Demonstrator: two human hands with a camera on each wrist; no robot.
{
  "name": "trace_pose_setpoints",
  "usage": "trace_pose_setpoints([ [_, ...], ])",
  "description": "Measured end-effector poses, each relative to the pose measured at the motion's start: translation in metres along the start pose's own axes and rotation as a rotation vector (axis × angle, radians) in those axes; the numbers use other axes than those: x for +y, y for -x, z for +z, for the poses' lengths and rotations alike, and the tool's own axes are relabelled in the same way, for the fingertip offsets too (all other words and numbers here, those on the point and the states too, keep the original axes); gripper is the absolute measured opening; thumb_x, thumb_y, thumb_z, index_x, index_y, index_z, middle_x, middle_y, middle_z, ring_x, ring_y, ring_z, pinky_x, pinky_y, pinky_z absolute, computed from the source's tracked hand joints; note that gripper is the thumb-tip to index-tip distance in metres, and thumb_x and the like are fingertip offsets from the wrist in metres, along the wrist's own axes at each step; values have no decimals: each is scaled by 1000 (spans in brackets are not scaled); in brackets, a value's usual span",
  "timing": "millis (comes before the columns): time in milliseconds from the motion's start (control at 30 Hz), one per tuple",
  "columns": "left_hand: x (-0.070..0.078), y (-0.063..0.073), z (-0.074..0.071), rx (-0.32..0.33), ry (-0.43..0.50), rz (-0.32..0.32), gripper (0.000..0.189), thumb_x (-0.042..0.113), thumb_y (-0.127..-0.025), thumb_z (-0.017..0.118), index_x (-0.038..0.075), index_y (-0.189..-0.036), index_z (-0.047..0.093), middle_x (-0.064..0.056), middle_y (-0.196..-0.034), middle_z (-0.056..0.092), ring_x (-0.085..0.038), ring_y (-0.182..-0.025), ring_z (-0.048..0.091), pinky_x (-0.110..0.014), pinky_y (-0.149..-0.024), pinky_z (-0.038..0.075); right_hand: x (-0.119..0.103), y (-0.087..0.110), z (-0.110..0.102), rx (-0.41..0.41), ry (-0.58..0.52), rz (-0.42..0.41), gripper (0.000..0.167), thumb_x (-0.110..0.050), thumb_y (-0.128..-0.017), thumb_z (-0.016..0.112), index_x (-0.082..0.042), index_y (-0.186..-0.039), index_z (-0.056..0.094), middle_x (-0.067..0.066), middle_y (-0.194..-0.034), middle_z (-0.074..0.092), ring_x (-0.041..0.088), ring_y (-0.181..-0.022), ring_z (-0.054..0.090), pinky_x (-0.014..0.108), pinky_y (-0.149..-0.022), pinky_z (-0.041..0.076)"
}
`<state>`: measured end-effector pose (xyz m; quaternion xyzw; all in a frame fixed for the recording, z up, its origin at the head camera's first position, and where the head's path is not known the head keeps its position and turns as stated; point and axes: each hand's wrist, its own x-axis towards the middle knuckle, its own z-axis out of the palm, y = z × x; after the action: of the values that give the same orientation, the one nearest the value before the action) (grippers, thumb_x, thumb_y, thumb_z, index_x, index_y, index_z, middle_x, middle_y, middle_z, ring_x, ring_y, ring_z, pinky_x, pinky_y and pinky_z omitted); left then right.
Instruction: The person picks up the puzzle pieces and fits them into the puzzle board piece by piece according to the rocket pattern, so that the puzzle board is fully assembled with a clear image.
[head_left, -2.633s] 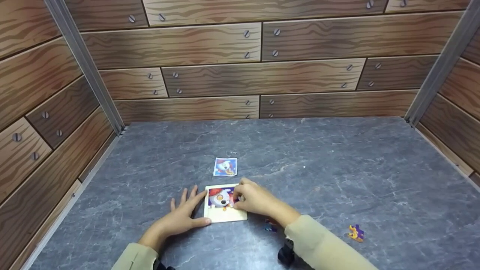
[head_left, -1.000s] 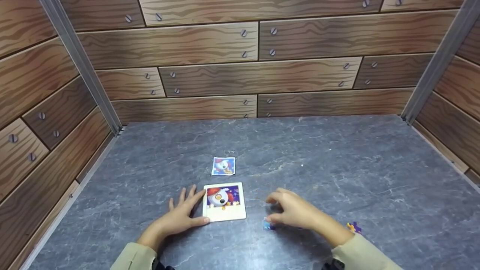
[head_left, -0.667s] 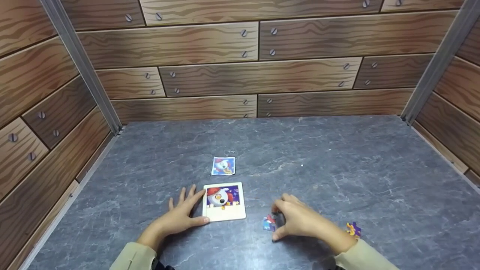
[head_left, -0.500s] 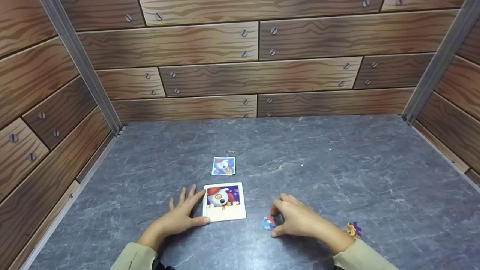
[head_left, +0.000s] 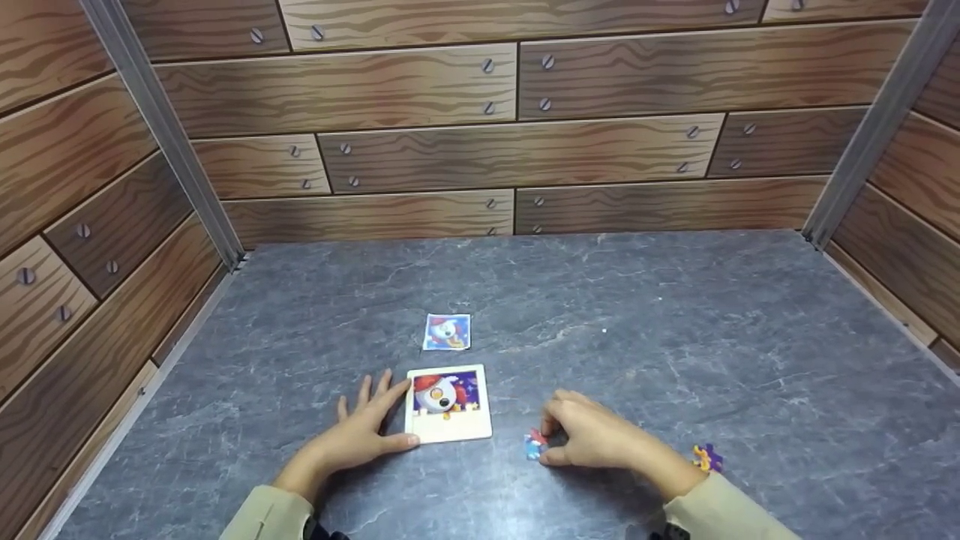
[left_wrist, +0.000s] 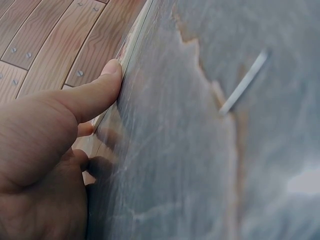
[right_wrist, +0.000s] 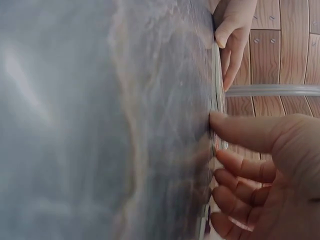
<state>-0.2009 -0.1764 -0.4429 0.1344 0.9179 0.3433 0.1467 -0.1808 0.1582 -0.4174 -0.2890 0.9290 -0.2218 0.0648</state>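
My left hand [head_left: 356, 435] lies spread at the left side of a square puzzle board [head_left: 454, 431], its thumb on the lower left corner and its index finger at the upper left. Filling the board's upper part is a picture of a white character in a red hat; bare pale wood shows below. To the right, my right hand [head_left: 596, 431] pinches a small blue and red puzzle piece [head_left: 534, 445] on the tabletop between thumb and index finger. In the right wrist view, the thumb [right_wrist: 235, 131] and curled fingers reach down to the table, and the piece is mostly hidden.
A small printed picture card [head_left: 447, 332] lies beyond the board. One yellow and purple puzzle piece [head_left: 707, 458] rests near my right forearm. Wood-patterned walls [head_left: 420, 161] enclose the grey marbled tabletop [head_left: 660, 345] at the back and sides.
My right hand has left the board, where a purple starry section now shows at the right, and moved right to the blue and red puzzle piece. The left hand stays in place.
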Motion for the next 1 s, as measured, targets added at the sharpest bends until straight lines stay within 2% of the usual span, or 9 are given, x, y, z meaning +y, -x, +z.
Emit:
trace_pose_setpoints([
  [100,0,1,-1,2,-6,0,88,49,-77,70,19,-148,28,-18,-154,0,-39,-136,-19,-62,-97,-20,1,-1,0,-9,-1,-16,27,-30,-71,78,-15,-82,59,-9,-83,46,9,-78,42,29,-69,41],
  [300,1,2,-2,4,5,13,86,48,-78,69,19,-148,28,-17,-154,0,-38,-136,-19,-61,-97,-21,1,-4,0,32,37,-48,26,-29,-69,77,-15,-81,59,-11,-81,47,8,-77,43,27,-67,43],
  [500,2,2,0,2,25,-1,86,48,-77,70,19,-148,29,-17,-154,0,-37,-136,-20,-60,-98,-22,-3,-10,-2,23,-36,-78,24,-28,-71,77,-14,-82,59,-10,-79,53,7,-72,49,24,-64,46],
  [800,2,4,0,-1,5,21,85,46,-79,69,17,-148,29,-18,-154,0,-39,-136,-19,-61,-97,-21,-26,-33,4,64,-144,-151,24,-23,-72,77,-11,-83,59,-6,-78,57,6,-68,52,21,-60,47],
  [1000,2,4,0,2,-16,32,84,47,-80,68,17,-148,28,-19,-154,0,-39,-136,-18,-62,-98,-20,-42,-52,10,63,-157,-141,25,-23,-72,77,-10,-83,59,-3,-78,56,10,-67,52,20,-58,46],
])
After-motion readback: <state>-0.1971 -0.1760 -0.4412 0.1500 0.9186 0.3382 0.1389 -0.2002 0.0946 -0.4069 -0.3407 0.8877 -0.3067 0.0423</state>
